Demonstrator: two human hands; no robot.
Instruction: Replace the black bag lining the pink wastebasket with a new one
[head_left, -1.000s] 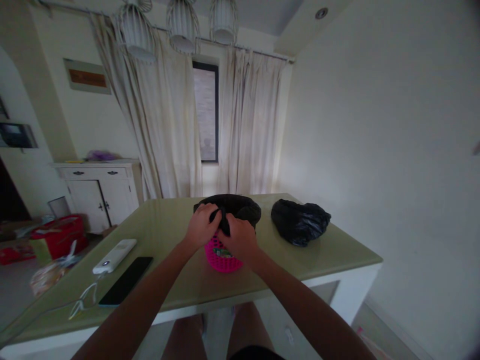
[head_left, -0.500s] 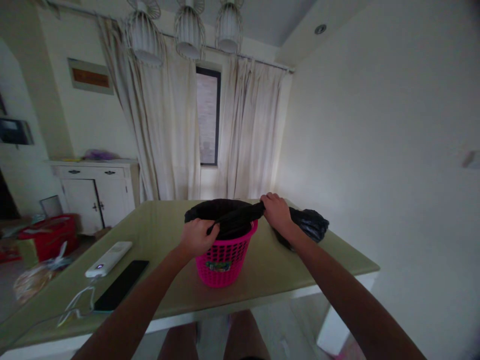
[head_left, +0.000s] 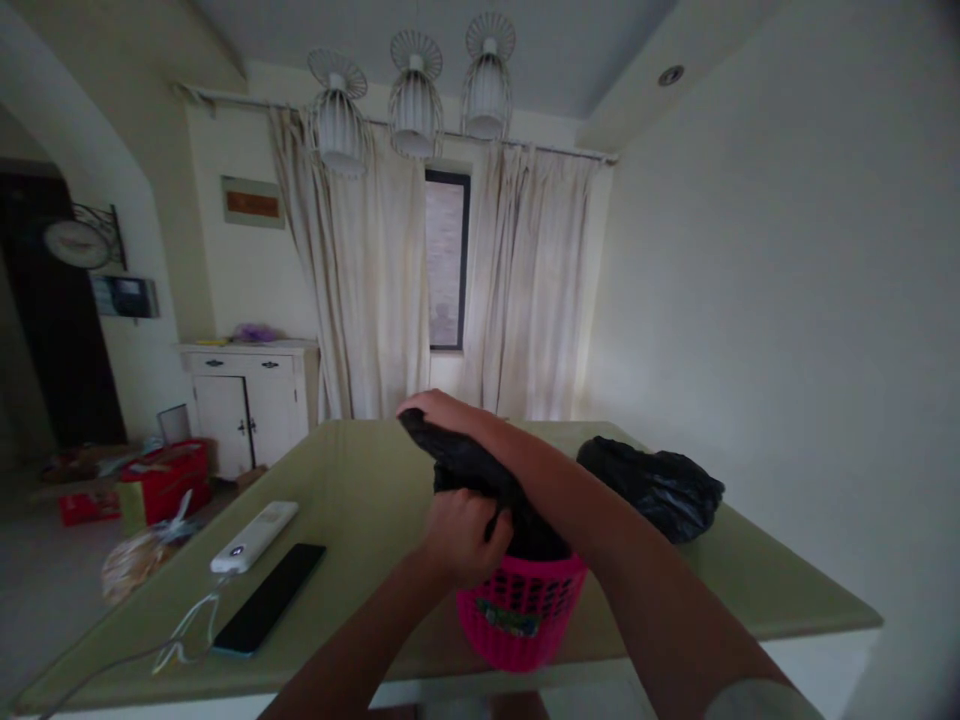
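The room is dimly lit, mostly by soft daylight let in through the window and pale curtains. Straight lines are bowed by wide-angle distortion towards the edges, and the corners are darkened. The near forearms are rendered soft and shadowed.

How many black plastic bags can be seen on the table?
2. One bag sits in the pink basket, gripped by both hands; the other bag lies crumpled on the table at the right. More may be hidden.
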